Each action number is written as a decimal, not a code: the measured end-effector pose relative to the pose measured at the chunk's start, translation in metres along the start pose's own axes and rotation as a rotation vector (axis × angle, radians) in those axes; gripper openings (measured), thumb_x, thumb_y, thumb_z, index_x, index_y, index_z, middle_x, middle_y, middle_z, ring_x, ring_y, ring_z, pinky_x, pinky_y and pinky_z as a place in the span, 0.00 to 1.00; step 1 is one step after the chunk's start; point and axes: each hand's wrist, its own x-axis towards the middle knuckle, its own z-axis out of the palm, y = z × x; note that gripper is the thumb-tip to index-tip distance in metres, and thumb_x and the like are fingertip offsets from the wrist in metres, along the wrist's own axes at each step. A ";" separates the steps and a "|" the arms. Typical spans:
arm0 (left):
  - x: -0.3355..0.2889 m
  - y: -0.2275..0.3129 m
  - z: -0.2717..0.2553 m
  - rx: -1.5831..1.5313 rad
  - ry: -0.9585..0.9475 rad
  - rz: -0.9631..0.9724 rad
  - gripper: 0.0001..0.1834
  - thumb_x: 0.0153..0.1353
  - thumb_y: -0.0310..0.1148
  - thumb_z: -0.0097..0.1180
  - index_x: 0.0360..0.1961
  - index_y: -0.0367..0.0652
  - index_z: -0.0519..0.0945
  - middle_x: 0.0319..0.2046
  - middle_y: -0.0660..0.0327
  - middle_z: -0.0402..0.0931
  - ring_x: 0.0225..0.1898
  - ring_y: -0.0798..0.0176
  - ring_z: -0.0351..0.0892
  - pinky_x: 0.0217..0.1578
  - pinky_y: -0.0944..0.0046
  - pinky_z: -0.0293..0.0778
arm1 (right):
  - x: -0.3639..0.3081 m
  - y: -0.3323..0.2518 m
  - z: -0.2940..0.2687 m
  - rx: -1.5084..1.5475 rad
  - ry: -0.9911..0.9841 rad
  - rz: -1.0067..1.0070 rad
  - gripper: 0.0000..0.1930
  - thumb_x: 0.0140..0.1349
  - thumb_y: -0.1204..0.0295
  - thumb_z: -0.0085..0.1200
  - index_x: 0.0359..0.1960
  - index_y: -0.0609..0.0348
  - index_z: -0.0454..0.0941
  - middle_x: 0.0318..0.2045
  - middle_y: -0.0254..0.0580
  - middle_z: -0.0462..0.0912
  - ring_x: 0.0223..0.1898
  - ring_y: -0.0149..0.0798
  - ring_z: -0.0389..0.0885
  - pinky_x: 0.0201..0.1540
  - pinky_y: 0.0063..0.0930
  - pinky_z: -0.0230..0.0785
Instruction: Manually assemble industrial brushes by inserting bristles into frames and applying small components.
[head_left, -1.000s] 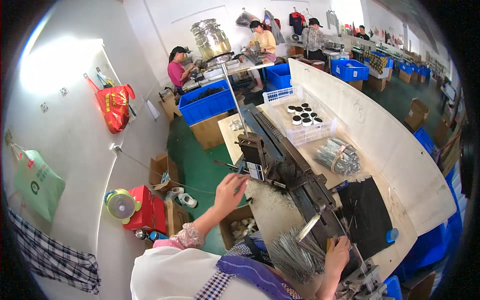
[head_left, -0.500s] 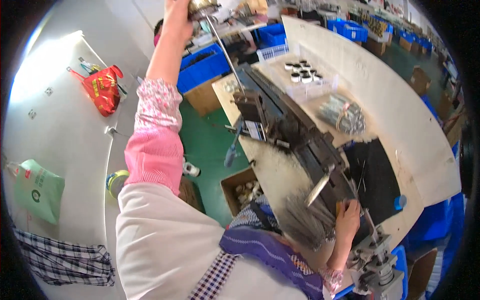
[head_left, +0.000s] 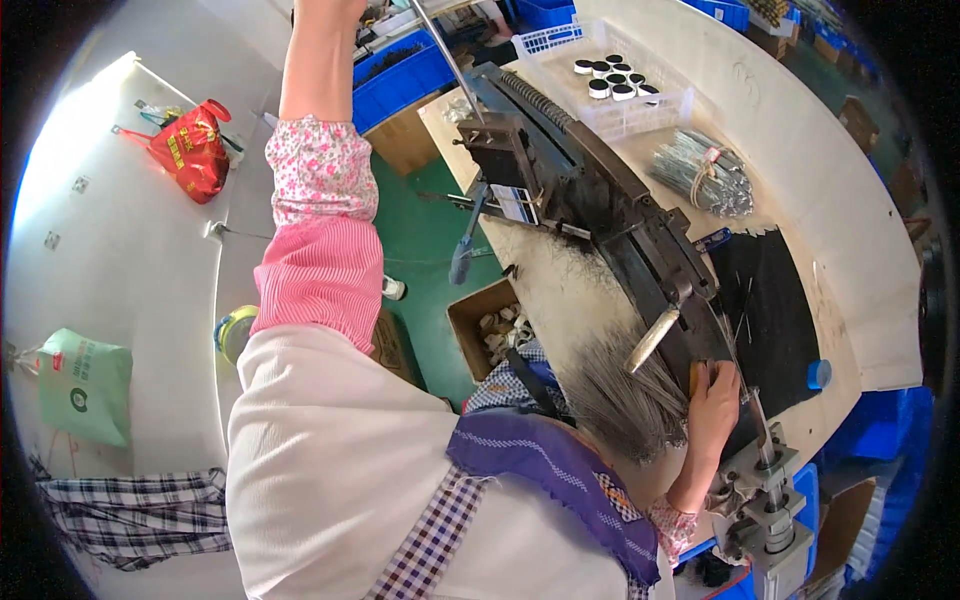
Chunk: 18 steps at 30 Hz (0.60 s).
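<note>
My left hand (head_left: pixel 335 6) is raised at the upper edge, with only the part near the wrist in view; its fingers are cut off. Close by, a long metal rod (head_left: pixel 445 48) slants down to a dark metal bench machine (head_left: pixel 610 210). At the machine's near end, the fingers of my right hand (head_left: pixel 713 405) are bent and closed beside a small yellow piece (head_left: pixel 695 377); what they grip is partly hidden. Loose thin grey metal wires (head_left: pixel 625 395) lie left of that hand. A pale lever handle (head_left: pixel 655 340) sticks out of the machine above them.
Behind the machine, a white plastic basket (head_left: pixel 640 118) holds several black-topped white spools. A tied wire bundle (head_left: pixel 705 172), black mat (head_left: pixel 770 320) and blue cap (head_left: pixel 819 375) lie on the table. A metal clamp-like mechanism (head_left: pixel 765 500) stands at lower right; an open carton (head_left: pixel 490 325) sits below.
My view has shifted, and my left hand has passed mostly beyond the upper edge. The brass-coloured round piece at that hand is out of view. My right hand stays at the machine's near end.
</note>
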 end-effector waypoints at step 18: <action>-0.104 0.001 -0.079 0.601 -0.249 -0.138 0.50 0.58 0.45 0.60 0.69 0.35 0.42 0.64 0.46 0.56 0.63 0.49 0.59 0.61 0.48 0.57 | 0.004 0.006 0.008 0.051 0.054 -0.005 0.12 0.64 0.63 0.51 0.39 0.58 0.67 0.38 0.51 0.76 0.35 0.57 0.78 0.32 0.45 0.72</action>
